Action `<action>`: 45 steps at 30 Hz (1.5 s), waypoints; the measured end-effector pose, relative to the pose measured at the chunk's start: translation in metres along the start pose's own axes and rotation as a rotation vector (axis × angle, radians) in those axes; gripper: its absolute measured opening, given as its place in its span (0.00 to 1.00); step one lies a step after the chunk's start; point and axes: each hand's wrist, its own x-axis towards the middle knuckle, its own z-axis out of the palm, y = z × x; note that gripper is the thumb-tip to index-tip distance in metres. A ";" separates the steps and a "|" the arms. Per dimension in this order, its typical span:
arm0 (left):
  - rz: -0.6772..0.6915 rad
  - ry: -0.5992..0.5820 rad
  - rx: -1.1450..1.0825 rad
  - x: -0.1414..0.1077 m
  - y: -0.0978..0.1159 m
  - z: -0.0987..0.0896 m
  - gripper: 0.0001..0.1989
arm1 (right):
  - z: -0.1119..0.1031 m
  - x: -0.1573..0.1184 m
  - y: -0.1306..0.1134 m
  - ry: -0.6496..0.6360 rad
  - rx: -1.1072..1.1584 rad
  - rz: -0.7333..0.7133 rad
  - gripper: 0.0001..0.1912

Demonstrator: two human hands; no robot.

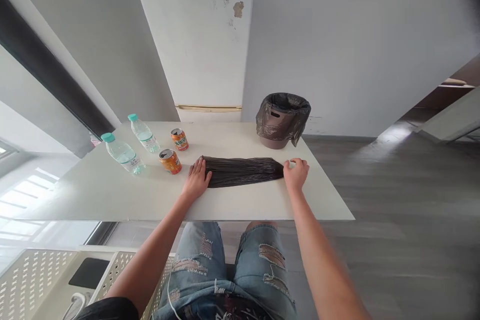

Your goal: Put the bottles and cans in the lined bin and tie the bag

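A long, flattened black plastic bag point(242, 172) stretches crosswise on the white table point(157, 205). My left hand point(197, 180) rests flat on its left end, fingers spread. At the bag's right end, my right hand point(296, 174) has its fingers curled around the gathered tip. Two orange cans, one nearer point(170, 161) and one farther point(180, 139), stand upright with open tops to the left of the bag. Behind its right end is a brown bin point(275, 143) lined with a dark bag.
Two clear bottles with teal caps, one nearer point(123, 154) and one farther point(144, 133), stand at the table's left. A white fridge point(198, 45) rises behind the table. White perforated baskets point(30, 280) are at the lower left.
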 end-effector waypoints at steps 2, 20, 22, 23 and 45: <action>-0.016 0.029 -0.071 0.001 -0.001 0.000 0.32 | -0.005 -0.001 0.007 0.039 -0.004 0.090 0.20; 0.062 0.027 -0.163 -0.004 0.007 0.001 0.23 | -0.024 -0.044 -0.017 -0.100 0.946 0.340 0.33; 0.081 0.042 -0.165 -0.004 0.007 0.000 0.24 | -0.016 -0.054 -0.027 -0.118 1.125 0.424 0.30; 0.081 0.055 -0.164 -0.004 0.006 0.000 0.25 | -0.011 -0.058 -0.031 -0.122 1.176 0.457 0.27; 0.213 -0.116 0.124 -0.012 0.013 -0.013 0.29 | -0.048 -0.040 -0.087 -0.006 0.681 0.374 0.29</action>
